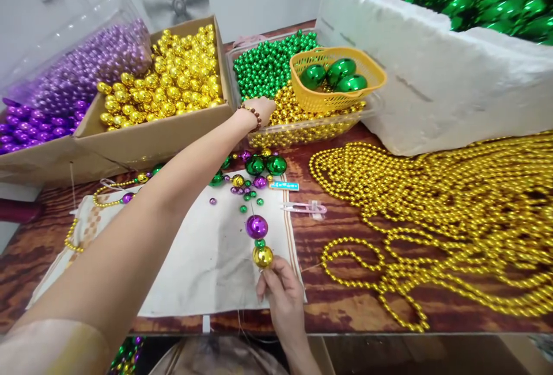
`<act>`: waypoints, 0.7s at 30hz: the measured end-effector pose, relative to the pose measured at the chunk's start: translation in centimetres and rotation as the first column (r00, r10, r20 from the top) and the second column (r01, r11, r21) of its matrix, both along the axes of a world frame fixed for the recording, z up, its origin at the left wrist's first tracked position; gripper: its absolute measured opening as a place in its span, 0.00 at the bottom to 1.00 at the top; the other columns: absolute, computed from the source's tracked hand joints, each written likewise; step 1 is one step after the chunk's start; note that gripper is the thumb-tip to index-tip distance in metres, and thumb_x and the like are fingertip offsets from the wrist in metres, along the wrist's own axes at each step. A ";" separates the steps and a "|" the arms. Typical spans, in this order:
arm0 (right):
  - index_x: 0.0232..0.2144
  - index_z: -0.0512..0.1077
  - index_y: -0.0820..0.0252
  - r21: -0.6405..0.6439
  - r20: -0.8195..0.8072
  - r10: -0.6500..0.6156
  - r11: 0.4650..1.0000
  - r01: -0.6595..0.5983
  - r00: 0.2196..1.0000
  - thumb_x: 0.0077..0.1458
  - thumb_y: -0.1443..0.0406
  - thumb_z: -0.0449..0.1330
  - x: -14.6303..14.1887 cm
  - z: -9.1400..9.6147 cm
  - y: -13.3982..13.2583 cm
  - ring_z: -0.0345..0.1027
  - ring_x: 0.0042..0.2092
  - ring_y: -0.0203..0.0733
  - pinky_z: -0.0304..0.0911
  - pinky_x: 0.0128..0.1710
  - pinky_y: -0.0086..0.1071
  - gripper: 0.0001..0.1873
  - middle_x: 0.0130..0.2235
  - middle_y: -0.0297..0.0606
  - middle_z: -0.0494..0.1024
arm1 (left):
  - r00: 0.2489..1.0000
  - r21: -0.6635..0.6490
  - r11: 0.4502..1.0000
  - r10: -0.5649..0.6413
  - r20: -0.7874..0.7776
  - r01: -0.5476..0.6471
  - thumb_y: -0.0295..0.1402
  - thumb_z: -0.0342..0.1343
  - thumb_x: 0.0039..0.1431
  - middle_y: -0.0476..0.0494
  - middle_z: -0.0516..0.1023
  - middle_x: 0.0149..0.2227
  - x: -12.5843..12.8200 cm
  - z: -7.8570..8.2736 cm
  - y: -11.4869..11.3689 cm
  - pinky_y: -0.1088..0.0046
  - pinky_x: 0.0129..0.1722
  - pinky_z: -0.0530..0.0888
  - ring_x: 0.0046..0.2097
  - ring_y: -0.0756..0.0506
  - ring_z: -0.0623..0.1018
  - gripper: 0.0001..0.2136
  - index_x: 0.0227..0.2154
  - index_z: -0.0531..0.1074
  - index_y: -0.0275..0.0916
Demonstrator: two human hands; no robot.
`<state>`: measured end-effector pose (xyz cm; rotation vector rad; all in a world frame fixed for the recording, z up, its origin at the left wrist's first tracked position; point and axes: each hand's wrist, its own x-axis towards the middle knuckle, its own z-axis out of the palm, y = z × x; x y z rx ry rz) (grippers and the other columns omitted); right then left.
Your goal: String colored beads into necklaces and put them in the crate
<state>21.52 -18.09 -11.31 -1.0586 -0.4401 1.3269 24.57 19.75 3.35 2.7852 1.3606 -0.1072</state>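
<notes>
My left hand (262, 111), with a bead bracelet on its wrist, reaches into the clear tray (311, 133) where small green beads (272, 64) meet small gold beads (287, 107). Its fingertips are hidden. Low in the middle, my right hand (283, 291) pinches a bead string just under a large gold bead (262, 256). Above that bead sit a green bead (260, 243) and a large purple bead (257, 226), with a thin needle-like line sticking out of the top. Loose small beads (247, 196) lie beyond it on the white cloth (190, 271).
Cardboard boxes (173, 118) of gold and purple beads stand at back left. An orange basket (339, 101) with large green beads rests on the tray. A foam box (389, 64) and gold bead strands (432, 208) fill the right. Pink thread snips (305, 208) lie near the cloth.
</notes>
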 end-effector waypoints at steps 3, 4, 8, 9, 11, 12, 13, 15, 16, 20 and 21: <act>0.32 0.68 0.59 0.006 0.014 0.008 1.000 -0.008 1.000 0.62 0.54 0.61 0.0 -0.1 0.0 0.58 0.22 0.32 0.56 0.24 0.26 0.14 0.20 0.29 0.67 | 0.994 0.023 1.000 -0.005 -0.109 0.008 0.19 0.55 0.56 0.31 0.79 0.44 -0.2 0.3 -0.3 0.60 0.52 0.73 0.52 0.37 0.78 0.16 0.46 0.79 0.33; 0.32 0.68 0.59 0.012 0.019 0.007 1.000 -0.007 1.000 0.62 0.54 0.60 0.0 -0.1 0.0 0.58 0.22 0.32 0.56 0.24 0.26 0.15 0.20 0.29 0.67 | 0.993 0.023 1.000 0.008 -0.117 -0.005 0.20 0.54 0.57 0.31 0.79 0.45 -0.2 0.4 -0.4 0.61 0.52 0.73 0.52 0.37 0.78 0.16 0.47 0.78 0.34; 0.31 0.68 0.59 0.012 0.024 0.001 1.000 -0.001 1.000 0.62 0.53 0.60 -0.1 0.0 0.0 0.58 0.22 0.32 0.56 0.24 0.25 0.16 0.20 0.29 0.67 | 0.990 0.002 1.000 0.031 -0.136 -0.031 0.22 0.53 0.58 0.30 0.79 0.47 -0.4 0.4 -0.4 0.61 0.50 0.74 0.51 0.37 0.78 0.16 0.47 0.78 0.34; 0.31 0.68 0.59 0.002 0.019 -0.002 1.000 0.002 1.000 0.62 0.53 0.60 -0.2 0.0 0.0 0.58 0.22 0.32 0.56 0.24 0.25 0.16 0.20 0.29 0.67 | 0.991 0.003 1.000 0.028 -0.134 -0.028 0.23 0.53 0.58 0.30 0.79 0.47 -0.5 0.4 -0.3 0.61 0.50 0.74 0.51 0.36 0.79 0.15 0.47 0.78 0.34; 0.31 0.68 0.59 0.003 0.008 -0.006 1.000 0.006 1.000 0.62 0.52 0.60 -0.2 -0.1 -0.1 0.58 0.22 0.32 0.55 0.24 0.25 0.17 0.20 0.29 0.67 | 0.993 0.015 1.000 0.026 -0.117 -0.025 0.24 0.54 0.58 0.30 0.80 0.47 -0.6 0.3 -0.2 0.62 0.50 0.74 0.51 0.36 0.79 0.15 0.46 0.79 0.34; 0.31 0.67 0.59 0.013 0.006 -0.001 1.000 0.001 1.000 0.62 0.52 0.60 -0.2 -0.2 -0.1 0.58 0.22 0.31 0.55 0.23 0.25 0.17 0.20 0.29 0.66 | 0.994 0.026 0.999 0.030 -0.102 -0.028 0.24 0.54 0.58 0.31 0.80 0.47 -0.6 0.3 -0.2 0.62 0.50 0.74 0.51 0.36 0.79 0.14 0.45 0.79 0.35; 0.31 0.67 0.59 0.024 0.007 0.011 1.000 -0.012 1.000 0.62 0.52 0.60 -0.2 -0.4 -0.1 0.57 0.21 0.31 0.55 0.23 0.25 0.17 0.20 0.29 0.66 | 0.996 0.040 0.999 0.036 -0.083 -0.033 0.25 0.53 0.58 0.31 0.80 0.48 -0.6 0.3 -0.2 0.62 0.50 0.74 0.51 0.37 0.79 0.15 0.45 0.79 0.36; 0.31 0.67 0.59 0.033 0.005 0.034 0.999 -0.035 0.999 0.62 0.52 0.60 -0.1 -0.5 -0.1 0.57 0.21 0.31 0.55 0.23 0.25 0.18 0.20 0.29 0.66 | 0.999 0.067 0.997 0.041 -0.033 -0.038 0.27 0.51 0.61 0.34 0.80 0.48 -0.5 0.3 -0.2 0.65 0.49 0.73 0.50 0.39 0.79 0.15 0.47 0.78 0.38; 0.31 0.66 0.59 0.028 0.001 0.037 0.999 -0.037 0.999 0.62 0.52 0.60 -0.1 -0.6 -0.1 0.58 0.21 0.31 0.55 0.23 0.25 0.18 0.20 0.29 0.66 | 1.000 0.057 0.998 0.024 0.004 -0.025 0.29 0.50 0.62 0.35 0.80 0.47 -0.4 0.3 -0.2 0.67 0.49 0.73 0.50 0.40 0.79 0.15 0.47 0.78 0.38; 0.31 0.67 0.59 0.012 0.010 0.018 1.000 -0.018 1.000 0.62 0.53 0.60 0.0 -0.3 -0.1 0.59 0.22 0.32 0.56 0.24 0.25 0.16 0.20 0.29 0.67 | 0.988 -0.128 0.989 -0.058 0.146 0.077 0.32 0.59 0.56 0.41 0.82 0.38 0.5 -0.3 0.0 0.73 0.44 0.73 0.43 0.44 0.79 0.10 0.38 0.81 0.36; 0.31 0.67 0.59 0.012 0.024 0.016 1.000 -0.017 1.000 0.62 0.53 0.61 0.0 -0.2 -0.1 0.59 0.23 0.32 0.57 0.25 0.25 0.16 0.20 0.29 0.67 | 0.984 -0.166 0.983 -0.050 0.169 0.079 0.32 0.61 0.53 0.42 0.82 0.35 0.7 -0.5 0.2 0.73 0.44 0.73 0.42 0.44 0.79 0.08 0.35 0.81 0.35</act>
